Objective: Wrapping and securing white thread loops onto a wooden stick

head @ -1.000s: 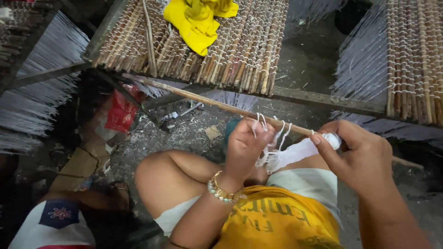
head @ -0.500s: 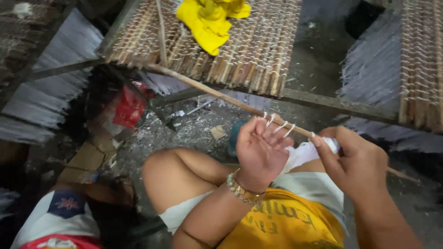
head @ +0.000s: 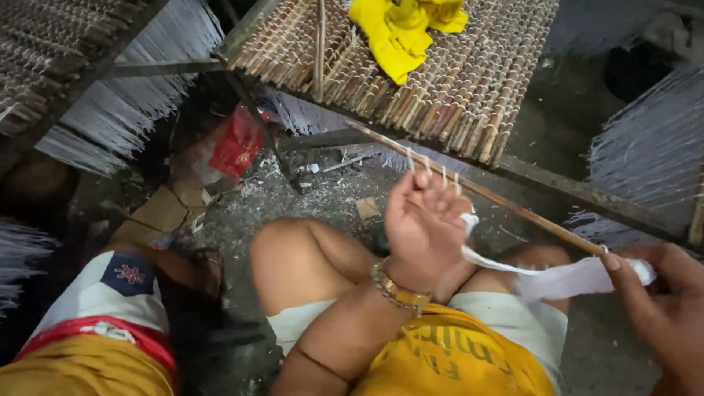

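Here, a white cloth strip point(head: 557, 277) was being wound around the fingers of the left hand point(head: 424, 227). That hand was held up over the knees, palm up, with its fingers curled and close together. One end of the strip was already looped on the fingers. The other end was pinched by the thumb and fingers of the right hand point(head: 660, 308), low at the right. It was judged that the winding was only begun, since much of the strip was left loose between the two hands. A thin stick point(head: 484, 192) was seen behind them.
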